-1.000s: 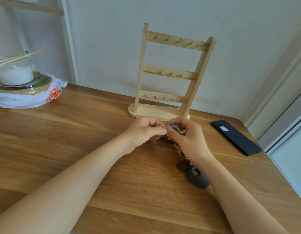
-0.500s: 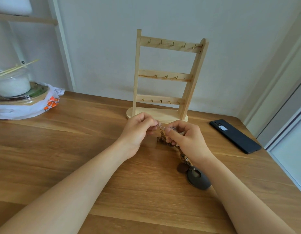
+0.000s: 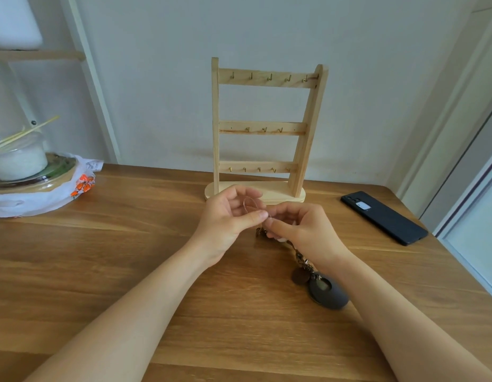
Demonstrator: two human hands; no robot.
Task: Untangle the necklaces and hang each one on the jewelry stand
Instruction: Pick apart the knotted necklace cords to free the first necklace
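Left hand (image 3: 228, 224) has opened up since half a second ago. A thin loop (image 3: 249, 205) now stands clear above its thumb, where it was buried in the clump before.

Left thumb and forefinger pinch that loop, other fingers loosely curled. Right hand (image 3: 308, 232) pinches the top of the brown chain (image 3: 300, 255) right against the left fingertips. The chain trails back under the right wrist to a dark oval pendant (image 3: 326, 290) lying on the table (image 3: 129, 257).

Jewelry stand (image 3: 266, 128) sits just beyond the knuckles, no necklace on it.

Risks:
- Pulling the loop while the right pinch clamps the crossing likely cinches the knot.
- The thin strand could kink or snap.
- The pendant's weight may drag the chain taut.
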